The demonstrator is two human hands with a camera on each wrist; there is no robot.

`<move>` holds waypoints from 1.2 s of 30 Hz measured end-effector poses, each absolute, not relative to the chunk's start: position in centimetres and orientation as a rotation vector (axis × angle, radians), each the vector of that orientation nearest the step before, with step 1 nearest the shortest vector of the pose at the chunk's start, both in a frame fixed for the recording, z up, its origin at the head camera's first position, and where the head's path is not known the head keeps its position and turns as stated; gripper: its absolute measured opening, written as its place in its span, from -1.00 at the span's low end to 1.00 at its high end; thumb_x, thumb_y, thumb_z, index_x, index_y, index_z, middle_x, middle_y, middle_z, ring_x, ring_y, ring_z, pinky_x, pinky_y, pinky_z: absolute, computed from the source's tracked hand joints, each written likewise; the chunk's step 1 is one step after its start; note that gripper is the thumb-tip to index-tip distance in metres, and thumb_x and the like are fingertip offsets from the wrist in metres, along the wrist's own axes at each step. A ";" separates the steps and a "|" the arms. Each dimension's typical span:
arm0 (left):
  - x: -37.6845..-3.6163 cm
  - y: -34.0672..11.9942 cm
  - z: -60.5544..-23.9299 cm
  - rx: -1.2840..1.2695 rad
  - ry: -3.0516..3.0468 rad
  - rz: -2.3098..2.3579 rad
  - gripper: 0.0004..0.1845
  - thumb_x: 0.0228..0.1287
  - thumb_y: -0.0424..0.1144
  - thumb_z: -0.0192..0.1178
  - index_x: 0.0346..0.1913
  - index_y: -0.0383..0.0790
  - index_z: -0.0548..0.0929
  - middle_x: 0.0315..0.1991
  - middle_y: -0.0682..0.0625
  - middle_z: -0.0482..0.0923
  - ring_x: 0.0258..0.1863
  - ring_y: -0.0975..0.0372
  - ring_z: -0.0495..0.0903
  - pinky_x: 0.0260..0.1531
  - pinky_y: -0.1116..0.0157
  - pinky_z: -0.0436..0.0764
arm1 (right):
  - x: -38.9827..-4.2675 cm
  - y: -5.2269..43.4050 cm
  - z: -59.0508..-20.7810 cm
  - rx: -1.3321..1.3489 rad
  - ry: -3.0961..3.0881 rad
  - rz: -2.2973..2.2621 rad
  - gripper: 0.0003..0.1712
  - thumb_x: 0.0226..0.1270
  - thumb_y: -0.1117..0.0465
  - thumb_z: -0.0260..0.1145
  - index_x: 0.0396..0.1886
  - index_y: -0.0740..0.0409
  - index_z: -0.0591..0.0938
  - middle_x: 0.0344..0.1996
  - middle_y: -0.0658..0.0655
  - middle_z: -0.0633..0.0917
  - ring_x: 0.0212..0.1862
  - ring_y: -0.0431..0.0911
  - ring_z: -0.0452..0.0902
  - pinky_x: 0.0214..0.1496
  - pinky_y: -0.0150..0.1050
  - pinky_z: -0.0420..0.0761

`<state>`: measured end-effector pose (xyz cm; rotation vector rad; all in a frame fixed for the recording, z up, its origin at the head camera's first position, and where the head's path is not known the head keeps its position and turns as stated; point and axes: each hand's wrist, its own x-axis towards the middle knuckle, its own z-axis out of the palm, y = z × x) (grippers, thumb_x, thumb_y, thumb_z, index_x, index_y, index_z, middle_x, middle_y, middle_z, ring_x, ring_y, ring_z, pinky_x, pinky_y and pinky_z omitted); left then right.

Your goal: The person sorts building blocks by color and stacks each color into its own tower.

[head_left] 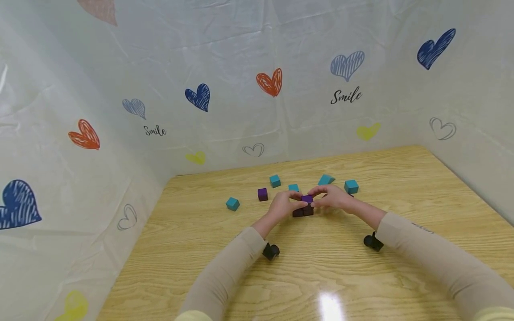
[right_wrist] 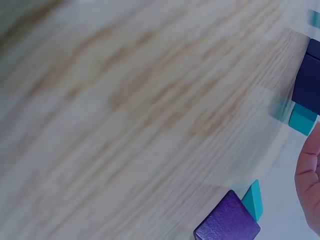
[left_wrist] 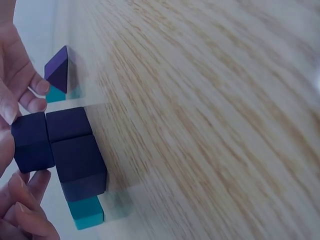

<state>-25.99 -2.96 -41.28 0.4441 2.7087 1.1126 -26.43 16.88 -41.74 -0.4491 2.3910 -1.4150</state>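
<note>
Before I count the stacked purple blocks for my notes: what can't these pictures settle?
- Purple blocks: in the head view, small, and the left hand and right hand cover their sides.
- Left wrist view: the frame edge cuts off both hands.
- Right wrist view: blurred; blocks cropped at the edge.

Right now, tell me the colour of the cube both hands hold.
Purple cube, clearest in the head view.
</note>
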 end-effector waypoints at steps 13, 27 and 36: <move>-26.6 -6.2 -41.7 0.354 2.795 1.013 -0.46 0.10 -0.18 0.31 0.18 -0.16 0.47 -0.07 -0.04 0.58 -0.07 0.11 0.52 -0.10 0.22 0.49 | -26.2 16.8 -41.4 -0.425 2.400 -1.424 -0.47 0.16 0.22 0.33 0.10 0.36 0.47 0.04 0.37 0.48 -0.28 -0.09 0.53 -0.28 -0.12 0.57; -28.5 -9.2 -41.6 0.090 2.917 1.205 -0.40 0.15 -0.34 0.23 0.27 -0.30 0.33 0.16 -0.24 0.37 0.05 -0.03 0.43 -0.03 0.09 0.50 | -26.3 16.8 -41.4 -0.418 2.415 -1.394 -0.48 0.16 0.20 0.34 0.10 0.33 0.49 0.04 0.34 0.49 -0.28 -0.12 0.51 -0.27 -0.15 0.56; -29.9 -10.2 -42.2 -0.081 2.694 1.337 -0.29 0.15 -0.38 0.22 0.37 -0.25 0.18 0.28 -0.24 0.24 -0.10 0.06 0.47 -0.23 0.25 0.54 | -26.5 16.7 -41.6 -0.425 2.421 -1.379 -0.46 0.15 0.18 0.35 0.10 0.32 0.49 0.06 0.34 0.48 -0.25 -0.12 0.50 -0.26 -0.17 0.56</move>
